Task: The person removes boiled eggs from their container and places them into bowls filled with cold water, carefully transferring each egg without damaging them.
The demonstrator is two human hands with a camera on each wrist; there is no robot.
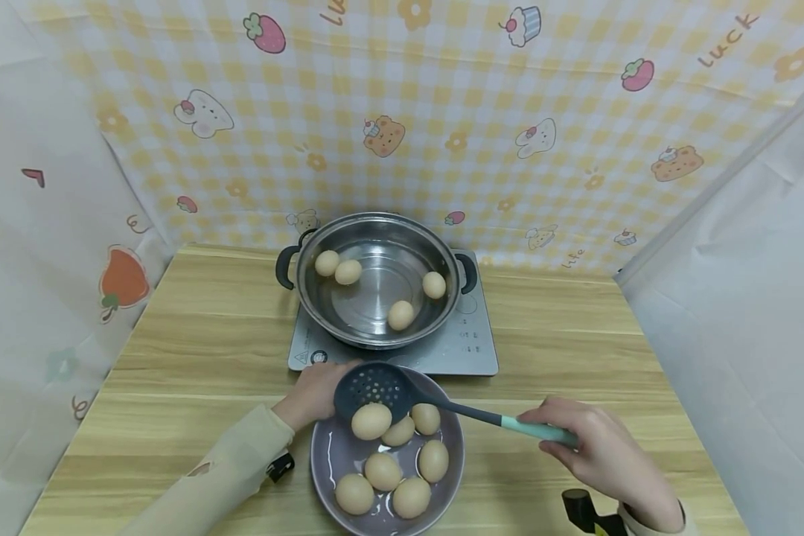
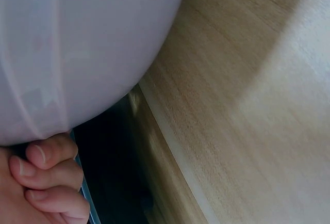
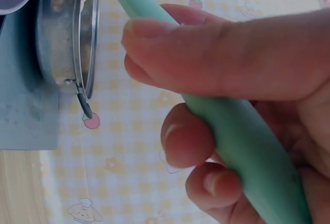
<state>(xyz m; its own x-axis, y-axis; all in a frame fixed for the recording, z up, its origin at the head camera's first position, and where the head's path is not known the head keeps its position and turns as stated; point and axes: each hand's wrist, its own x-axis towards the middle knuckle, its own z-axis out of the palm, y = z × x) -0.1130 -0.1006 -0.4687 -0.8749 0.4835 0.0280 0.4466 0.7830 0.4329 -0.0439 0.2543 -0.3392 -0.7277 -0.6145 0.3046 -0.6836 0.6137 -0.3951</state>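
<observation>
In the head view my right hand [image 1: 592, 443] grips the mint-green handle of a dark perforated skimmer [image 1: 375, 383]. The right wrist view shows thumb and fingers wrapped round that handle [image 3: 237, 136]. Over the far left part of a grey-purple bowl [image 1: 321, 476], the skimmer's head is tilted, and one brown egg [image 1: 371, 422] overlaps its near edge. Several more eggs [image 1: 383, 471] lie in the bowl. My left hand [image 1: 315, 394] holds the bowl at its far left side, partly hidden behind the skimmer; curled fingers [image 2: 56, 167] show against the bowl's outer wall in the left wrist view.
Behind the bowl, a steel pot [image 1: 375, 339] with black handles stands on a grey induction cooker [image 1: 479, 357]. Water and several eggs [image 1: 400, 316] are inside it. The wooden table [image 1: 194, 357] runs back to a checked cloth [image 1: 442, 89], with white sheets at both sides.
</observation>
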